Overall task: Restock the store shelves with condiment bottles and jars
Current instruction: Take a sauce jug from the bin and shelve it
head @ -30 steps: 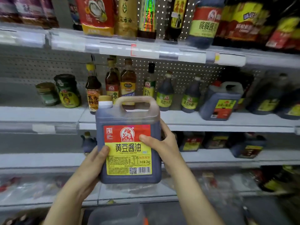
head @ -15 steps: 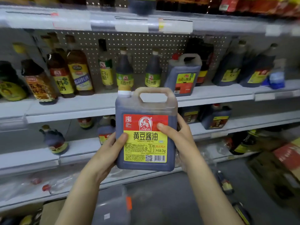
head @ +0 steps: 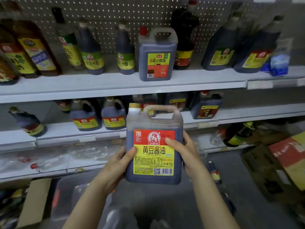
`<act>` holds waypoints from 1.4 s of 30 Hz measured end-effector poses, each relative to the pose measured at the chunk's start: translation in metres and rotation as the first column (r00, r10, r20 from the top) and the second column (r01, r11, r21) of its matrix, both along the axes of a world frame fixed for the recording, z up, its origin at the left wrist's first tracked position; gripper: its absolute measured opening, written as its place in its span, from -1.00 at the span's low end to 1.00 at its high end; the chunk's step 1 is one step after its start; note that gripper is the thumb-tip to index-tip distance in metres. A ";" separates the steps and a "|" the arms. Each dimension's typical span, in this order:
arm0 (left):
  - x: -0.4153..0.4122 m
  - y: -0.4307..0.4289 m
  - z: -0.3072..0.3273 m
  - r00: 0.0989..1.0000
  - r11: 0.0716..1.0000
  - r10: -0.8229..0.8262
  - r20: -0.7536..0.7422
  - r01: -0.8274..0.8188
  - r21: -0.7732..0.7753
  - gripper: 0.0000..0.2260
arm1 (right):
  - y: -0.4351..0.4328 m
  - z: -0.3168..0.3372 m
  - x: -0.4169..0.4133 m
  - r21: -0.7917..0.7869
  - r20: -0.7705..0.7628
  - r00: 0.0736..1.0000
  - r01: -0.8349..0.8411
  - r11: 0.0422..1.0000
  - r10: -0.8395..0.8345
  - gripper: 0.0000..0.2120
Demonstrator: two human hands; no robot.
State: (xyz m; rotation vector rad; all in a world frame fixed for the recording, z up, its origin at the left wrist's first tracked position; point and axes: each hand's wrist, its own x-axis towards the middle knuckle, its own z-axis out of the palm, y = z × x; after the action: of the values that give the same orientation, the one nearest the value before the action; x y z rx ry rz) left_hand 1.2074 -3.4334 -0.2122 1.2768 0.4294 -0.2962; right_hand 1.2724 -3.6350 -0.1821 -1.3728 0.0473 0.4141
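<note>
A large dark soy sauce jug (head: 154, 146) with a red and yellow label, a moulded handle and a yellow cap is held upright in front of the shelves. My left hand (head: 119, 164) grips its lower left side, thumb on the label. My right hand (head: 185, 150) grips its right side, thumb across the label's red band. The jug hangs in the air level with the lower shelf (head: 66, 129), in front of two smaller handled jugs (head: 99, 116). A similar jug (head: 156, 55) stands on the middle shelf (head: 115, 85) above.
Tall dark vinegar and sauce bottles (head: 92, 48) line the middle shelf against a pegboard back. More jugs (head: 206, 104) stand on the lower shelf at right. Cardboard boxes (head: 283, 167) sit on the floor at right, another box (head: 34, 200) at lower left, a grey bin (head: 79, 195) below my arms.
The view has dropped and shifted right along the shelves; the top shelf is out of sight. The jug stays held in both hands and now sits lower, level with the lower shelf.
</note>
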 end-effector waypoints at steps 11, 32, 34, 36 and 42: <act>0.042 0.018 -0.028 0.997 0.996 -0.043 -0.063 0.037 -0.082 -0.56 | 0.018 -0.016 0.040 -0.060 -0.018 0.999 -0.032 0.998 0.031 -0.48; 0.107 0.029 -0.079 0.985 0.997 -0.073 -0.156 0.066 -0.050 -0.54 | 0.023 -0.088 0.119 -0.171 -0.092 0.989 -0.130 0.977 0.115 -0.45; 0.117 0.027 -0.089 0.988 0.997 -0.046 -0.148 0.036 -0.067 -0.47 | 0.022 -0.098 0.131 -0.166 -0.101 0.987 -0.138 0.977 0.122 -0.46; 0.130 0.023 -0.108 0.990 0.997 -0.034 -0.139 0.024 -0.074 -0.37 | 0.018 -0.116 0.146 -0.167 -0.098 0.985 -0.158 0.973 0.143 -0.44; 0.176 0.024 -0.176 0.999 0.999 -0.011 -0.053 0.009 -0.043 -0.23 | 0.019 -0.183 0.199 -0.174 -0.022 0.986 -0.165 0.971 0.164 -0.46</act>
State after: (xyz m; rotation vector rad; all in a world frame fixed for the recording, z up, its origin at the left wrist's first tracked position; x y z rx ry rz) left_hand 1.3837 -3.4091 -0.3887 1.2313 0.4596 -0.3469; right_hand 1.4711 -3.6157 -0.3650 -1.5551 -0.0245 0.5646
